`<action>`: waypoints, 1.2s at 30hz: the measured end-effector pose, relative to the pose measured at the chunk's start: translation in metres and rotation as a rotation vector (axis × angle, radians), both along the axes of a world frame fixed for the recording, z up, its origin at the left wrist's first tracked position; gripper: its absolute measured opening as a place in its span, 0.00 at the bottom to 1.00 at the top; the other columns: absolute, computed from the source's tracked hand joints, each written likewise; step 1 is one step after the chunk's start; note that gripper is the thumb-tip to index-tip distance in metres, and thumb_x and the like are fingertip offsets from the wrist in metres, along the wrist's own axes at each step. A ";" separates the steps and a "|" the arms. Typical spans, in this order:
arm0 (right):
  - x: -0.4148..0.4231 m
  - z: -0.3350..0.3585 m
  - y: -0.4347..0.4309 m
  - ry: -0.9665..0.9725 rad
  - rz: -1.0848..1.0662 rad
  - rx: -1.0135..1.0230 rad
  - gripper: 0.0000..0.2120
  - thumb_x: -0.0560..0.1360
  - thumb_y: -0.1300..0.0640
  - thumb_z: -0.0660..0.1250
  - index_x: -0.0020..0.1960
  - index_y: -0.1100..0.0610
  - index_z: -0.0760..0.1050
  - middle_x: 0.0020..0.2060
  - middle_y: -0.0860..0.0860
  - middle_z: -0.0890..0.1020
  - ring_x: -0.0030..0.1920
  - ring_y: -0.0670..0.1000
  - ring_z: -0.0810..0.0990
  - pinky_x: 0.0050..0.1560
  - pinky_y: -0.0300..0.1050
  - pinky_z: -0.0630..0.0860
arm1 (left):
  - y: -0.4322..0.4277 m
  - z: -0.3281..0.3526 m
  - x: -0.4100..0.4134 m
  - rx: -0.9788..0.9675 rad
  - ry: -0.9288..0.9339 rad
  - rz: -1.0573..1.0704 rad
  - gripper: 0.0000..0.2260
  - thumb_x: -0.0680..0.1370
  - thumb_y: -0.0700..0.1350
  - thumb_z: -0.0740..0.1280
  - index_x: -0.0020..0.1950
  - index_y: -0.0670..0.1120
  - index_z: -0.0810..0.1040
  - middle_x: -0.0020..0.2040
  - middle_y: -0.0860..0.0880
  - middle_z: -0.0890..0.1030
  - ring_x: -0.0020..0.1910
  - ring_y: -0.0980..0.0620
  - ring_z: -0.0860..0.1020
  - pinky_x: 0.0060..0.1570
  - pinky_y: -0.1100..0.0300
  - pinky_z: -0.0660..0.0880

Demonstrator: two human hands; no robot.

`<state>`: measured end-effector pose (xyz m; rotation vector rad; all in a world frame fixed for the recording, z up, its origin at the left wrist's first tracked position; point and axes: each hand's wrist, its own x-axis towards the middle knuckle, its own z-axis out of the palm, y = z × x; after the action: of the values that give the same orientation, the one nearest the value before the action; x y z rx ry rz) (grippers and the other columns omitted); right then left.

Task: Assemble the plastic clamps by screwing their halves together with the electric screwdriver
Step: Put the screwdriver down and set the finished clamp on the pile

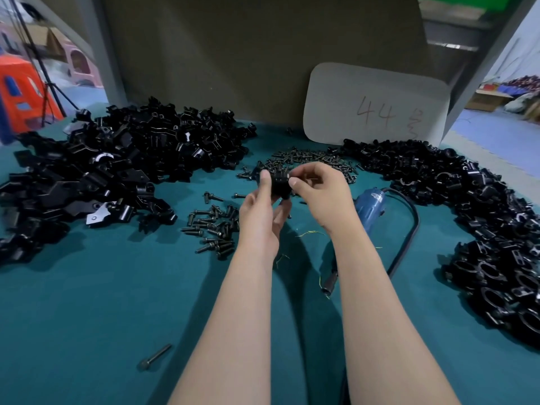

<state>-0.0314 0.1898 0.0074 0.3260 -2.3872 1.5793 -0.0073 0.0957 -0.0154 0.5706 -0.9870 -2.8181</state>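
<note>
On the teal desk (87,317), a big heap of loose halves (117,159) is lying from eight to eleven o'clock of the hands, unjoined as far as I can judge. A single long screw (155,357) is lying alone at seven o'clock, well apart from everything. Short screws (213,229) are lying scattered just left of the left wrist, and a second patch of them (306,159) is sitting at twelve o'clock, behind the hands.

The left hand (260,217) is cupping a black clamp (279,185) in the air above the desk's middle, its thumb (264,179) pressing on the near side and the other fingers curling underneath. The right hand (318,194) is meeting it from the three o'clock side, its fingers (295,184) pinching at the clamp's upper edge. Whether they are seating a screw or just lining up the halves is too small to tell.

The blue screwdriver (369,206) is lying idle at four o'clock, just beside the right wrist, its cable (409,229) looping toward five o'clock. A pale card (374,106) marked 44 is leaning at one o'clock. From two to five o'clock a long bank of clamps (482,229) is stretching along the desk. Many are showing closed rings, so these look like the joined ones.

By this reading the job is well under way but far from over. The clamp in hand is being fitted and is not yet driven, and the left heap is looking at least as large as the bank.
</note>
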 end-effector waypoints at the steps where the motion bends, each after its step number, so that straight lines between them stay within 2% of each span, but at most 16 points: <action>1: 0.000 -0.001 0.001 -0.018 0.001 0.003 0.11 0.75 0.62 0.69 0.40 0.47 0.76 0.36 0.46 0.80 0.40 0.49 0.81 0.49 0.45 0.78 | 0.001 0.000 0.000 -0.001 0.017 0.030 0.12 0.79 0.48 0.67 0.55 0.41 0.75 0.53 0.43 0.81 0.41 0.53 0.82 0.50 0.60 0.80; 5: -0.001 -0.007 0.005 -0.140 -0.039 -0.071 0.09 0.78 0.59 0.65 0.39 0.54 0.75 0.30 0.49 0.79 0.28 0.42 0.78 0.39 0.41 0.80 | 0.000 0.001 0.002 0.123 0.063 0.119 0.04 0.80 0.38 0.65 0.53 0.41 0.72 0.52 0.43 0.79 0.54 0.48 0.79 0.61 0.57 0.75; 7: -0.003 -0.009 0.007 -0.201 -0.084 -0.121 0.11 0.78 0.58 0.66 0.37 0.56 0.74 0.28 0.49 0.78 0.26 0.42 0.76 0.39 0.42 0.80 | -0.005 0.002 0.001 0.203 0.092 0.142 0.04 0.80 0.37 0.63 0.54 0.38 0.72 0.54 0.41 0.78 0.59 0.46 0.77 0.58 0.58 0.77; 9: -0.006 -0.011 0.002 -0.237 -0.091 -0.047 0.10 0.76 0.58 0.69 0.36 0.55 0.74 0.28 0.49 0.78 0.30 0.47 0.78 0.45 0.49 0.81 | -0.011 0.002 0.000 0.259 0.104 0.156 0.11 0.81 0.37 0.62 0.62 0.35 0.72 0.60 0.39 0.76 0.63 0.44 0.76 0.51 0.61 0.79; 11: -0.008 -0.012 -0.008 -0.251 -0.055 0.070 0.09 0.74 0.59 0.70 0.37 0.54 0.74 0.31 0.50 0.80 0.36 0.51 0.80 0.48 0.53 0.81 | -0.013 0.002 0.000 0.297 0.118 0.152 0.12 0.81 0.40 0.63 0.61 0.35 0.73 0.62 0.38 0.75 0.64 0.43 0.76 0.52 0.60 0.80; 14: -0.011 -0.015 -0.018 -0.196 -0.069 0.259 0.01 0.75 0.59 0.69 0.45 0.54 0.77 0.45 0.53 0.82 0.45 0.54 0.80 0.49 0.46 0.78 | -0.014 0.003 0.002 0.312 0.112 0.141 0.12 0.80 0.46 0.66 0.57 0.38 0.74 0.61 0.39 0.75 0.63 0.45 0.77 0.56 0.58 0.78; 17: -0.019 -0.025 -0.018 -0.225 -0.171 0.535 0.13 0.77 0.59 0.65 0.61 0.53 0.76 0.59 0.56 0.77 0.52 0.56 0.78 0.52 0.47 0.76 | -0.014 0.001 0.001 0.303 0.103 0.139 0.17 0.79 0.39 0.66 0.66 0.35 0.70 0.61 0.37 0.77 0.59 0.46 0.79 0.49 0.62 0.80; 19: -0.019 -0.031 -0.021 -0.288 -0.175 0.689 0.14 0.77 0.60 0.64 0.62 0.54 0.75 0.61 0.58 0.74 0.56 0.59 0.77 0.52 0.47 0.74 | -0.014 0.000 0.000 0.295 0.113 0.129 0.16 0.79 0.36 0.65 0.66 0.35 0.70 0.55 0.39 0.78 0.53 0.48 0.80 0.41 0.64 0.80; 21: -0.018 -0.033 -0.022 -0.299 -0.183 0.708 0.11 0.77 0.62 0.63 0.58 0.57 0.76 0.57 0.58 0.77 0.55 0.60 0.77 0.48 0.45 0.71 | -0.013 0.001 0.000 0.320 0.135 0.103 0.12 0.79 0.35 0.63 0.62 0.36 0.71 0.52 0.40 0.79 0.50 0.49 0.80 0.41 0.64 0.80; 23: -0.019 -0.031 -0.018 -0.296 -0.207 0.617 0.09 0.76 0.65 0.62 0.55 0.59 0.76 0.53 0.57 0.79 0.51 0.58 0.78 0.45 0.43 0.71 | -0.013 0.002 0.001 0.323 0.170 0.076 0.09 0.80 0.35 0.62 0.60 0.37 0.72 0.51 0.41 0.79 0.50 0.49 0.80 0.44 0.63 0.80; 25: -0.019 -0.025 -0.011 -0.303 -0.207 0.404 0.07 0.77 0.64 0.63 0.52 0.57 0.75 0.49 0.54 0.78 0.47 0.55 0.78 0.44 0.43 0.73 | -0.010 0.002 0.001 0.277 0.185 0.050 0.07 0.81 0.35 0.61 0.58 0.38 0.72 0.52 0.42 0.79 0.50 0.50 0.79 0.48 0.63 0.78; 27: -0.012 -0.013 -0.003 -0.331 -0.142 0.026 0.05 0.78 0.65 0.63 0.47 0.56 0.74 0.43 0.54 0.79 0.39 0.52 0.80 0.42 0.44 0.78 | -0.007 0.003 0.000 0.217 0.203 0.028 0.05 0.81 0.35 0.60 0.54 0.40 0.72 0.53 0.43 0.79 0.52 0.51 0.79 0.50 0.62 0.77; 29: -0.002 -0.002 0.004 -0.383 -0.016 -0.332 0.07 0.78 0.67 0.62 0.45 0.58 0.74 0.35 0.53 0.77 0.29 0.47 0.77 0.34 0.39 0.78 | -0.004 0.003 -0.001 0.129 0.229 0.011 0.06 0.82 0.34 0.58 0.49 0.44 0.72 0.53 0.45 0.80 0.54 0.51 0.78 0.50 0.63 0.75; 32: 0.010 0.008 0.012 -0.445 0.138 -0.430 0.05 0.78 0.67 0.63 0.47 0.60 0.76 0.32 0.52 0.76 0.24 0.42 0.75 0.30 0.34 0.76 | 0.003 0.002 0.001 -0.029 0.240 -0.039 0.05 0.82 0.39 0.59 0.55 0.45 0.73 0.57 0.47 0.81 0.60 0.49 0.77 0.57 0.58 0.72; 34: 0.015 0.009 0.013 -0.490 0.210 -0.437 0.04 0.79 0.66 0.62 0.47 0.61 0.76 0.32 0.53 0.75 0.24 0.41 0.75 0.30 0.33 0.76 | 0.006 0.001 0.001 -0.134 0.228 -0.052 0.11 0.83 0.43 0.59 0.64 0.43 0.72 0.60 0.46 0.80 0.62 0.46 0.76 0.63 0.53 0.70; 36: 0.017 0.009 0.013 -0.520 0.251 -0.439 0.05 0.79 0.66 0.63 0.46 0.61 0.75 0.32 0.52 0.75 0.24 0.41 0.74 0.30 0.32 0.76 | 0.009 0.001 0.000 -0.318 0.203 -0.022 0.13 0.83 0.45 0.58 0.67 0.47 0.68 0.59 0.48 0.78 0.61 0.48 0.74 0.64 0.54 0.70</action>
<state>-0.0146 0.2030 0.0161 0.1362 -2.3027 2.5020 -0.0074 0.1045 -0.0141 0.2337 -1.3640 -2.5908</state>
